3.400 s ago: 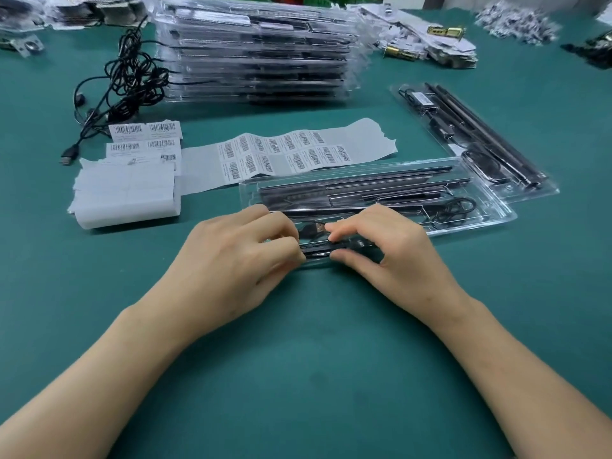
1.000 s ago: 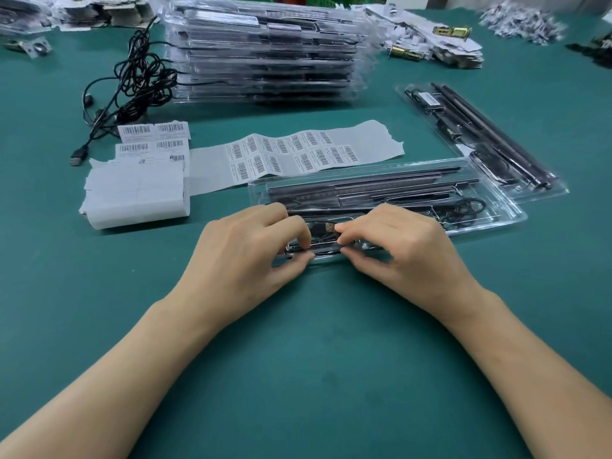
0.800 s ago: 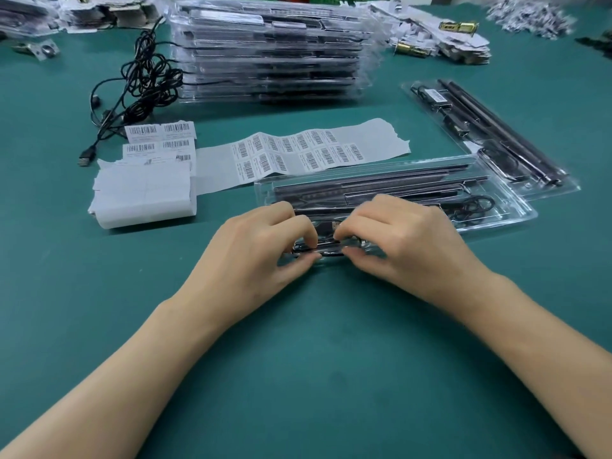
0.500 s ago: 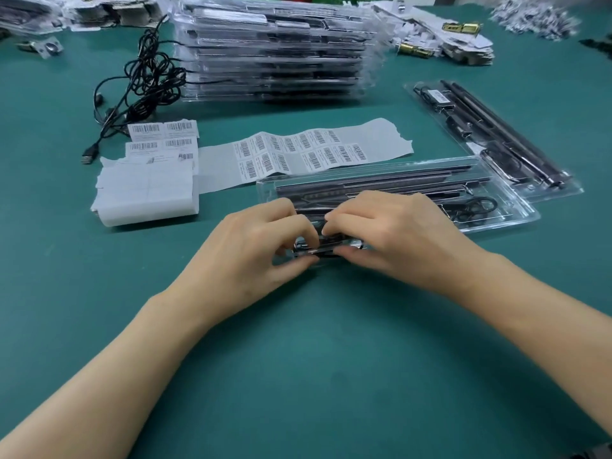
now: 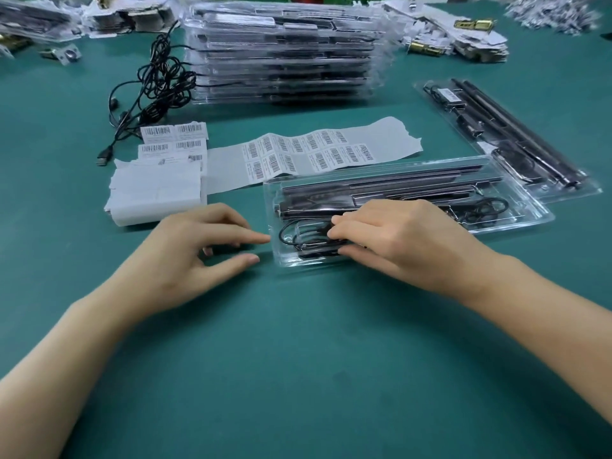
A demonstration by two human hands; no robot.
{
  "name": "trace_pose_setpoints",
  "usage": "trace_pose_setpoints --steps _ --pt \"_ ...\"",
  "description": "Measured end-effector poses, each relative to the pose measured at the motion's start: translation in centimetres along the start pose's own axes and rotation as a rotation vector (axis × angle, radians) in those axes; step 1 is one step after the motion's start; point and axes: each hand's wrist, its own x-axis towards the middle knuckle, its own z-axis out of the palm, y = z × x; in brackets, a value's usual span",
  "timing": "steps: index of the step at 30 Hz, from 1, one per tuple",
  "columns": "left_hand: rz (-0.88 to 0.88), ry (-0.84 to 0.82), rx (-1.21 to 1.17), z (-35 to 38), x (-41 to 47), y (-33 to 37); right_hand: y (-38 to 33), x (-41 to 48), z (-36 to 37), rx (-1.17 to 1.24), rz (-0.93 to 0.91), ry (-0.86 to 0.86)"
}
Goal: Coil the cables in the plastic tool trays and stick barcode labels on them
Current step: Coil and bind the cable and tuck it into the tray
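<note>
The table [image 5: 298,376] is carrying all items. Positions are referenced to the near tray [image 5: 533,223], a clear plastic tool tray lying crosswise in front of the person.

1. The two hands are working apart. The left hand [image 5: 195,256] is sitting just left of the near tray with fingers relaxed and spread, holding nothing. Its index fingertip [image 5: 265,239] is reaching the tray's left rim; contact cannot be confirmed.
2. The right hand [image 5: 397,240] is gripping the coiled cable [image 5: 294,238] inside the near-left compartment of the near tray, with the thumb on the near side and the fingers curled over the far side.
3. Dark rods [image 5: 381,185] are lying lengthwise in the far half of the near tray.
4. Left of the near tray, folded backing paper [image 5: 155,193] is lying flat.
5. Just beyond the near tray, a label strip [image 5: 314,154] is lying unrolled, barcodes facing up.
6. Right of and beyond the near tray, a second tray [image 5: 563,190] is lying at an angle, carrying a barcode label [image 5: 447,94].
7. Well beyond the near tray, a stack of trays [image 5: 281,51] is standing, with a loose cable [image 5: 159,84] tangled at its left.
</note>
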Motion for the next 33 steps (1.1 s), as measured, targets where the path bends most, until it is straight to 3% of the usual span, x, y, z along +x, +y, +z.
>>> trace_pose_setpoints --steps 6,10,14,18,23,27,33 --pt "0.103 0.022 0.241 1.2 -0.3 1.4 -1.0 -0.5 1.2 -0.074 0.019 0.156" --pt "0.1 0.027 0.435 1.5 -0.5 2.0 -1.4 -0.7 2.0 -0.081 0.026 0.307" --pt "0.046 0.009 0.477 2.0 -0.5 2.4 -1.7 -1.0 2.8 -0.087 0.035 0.385" --pt "-0.043 -0.035 0.385 2.4 -0.5 2.3 -1.7 -1.2 3.1 -0.055 0.066 0.398" --pt "-0.018 -0.126 0.334 2.3 -0.4 2.3 -1.7 -1.2 3.1 -0.055 0.07 0.39" --pt "-0.082 -0.087 0.299 2.6 -0.4 3.3 -1.8 -1.2 3.0 -0.063 0.08 0.384" --pt "-0.244 0.01 0.471 4.5 -0.6 7.3 -1.9 -1.2 2.9 -0.027 0.099 0.381"
